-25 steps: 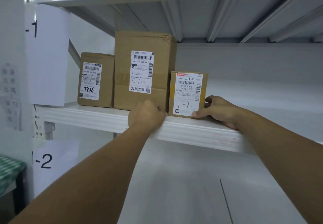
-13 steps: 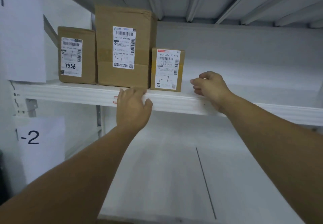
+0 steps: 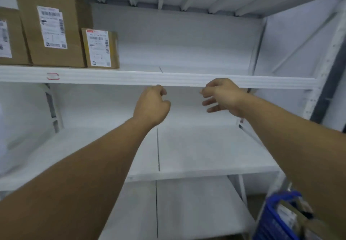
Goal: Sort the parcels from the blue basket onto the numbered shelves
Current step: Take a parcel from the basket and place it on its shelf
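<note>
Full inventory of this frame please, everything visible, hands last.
tall parcel: 1, brown with white label, upper shelf, left
small parcel: 1, brown with white label, upper shelf, right beside the tall parcel
cut-off parcel: 1, brown with white label, upper shelf, at the left frame edge
shelf unit: 1, white, fills the view, three levels show
red mark: 1, red, front edge of the upper shelf
blue basket: 1, blue, bottom right, contents blurred
left hand: 1, in the air below the upper shelf edge, fingers curled, holds nothing
right hand: 1, just below the same edge, fingers relaxed, holds nothing
</note>
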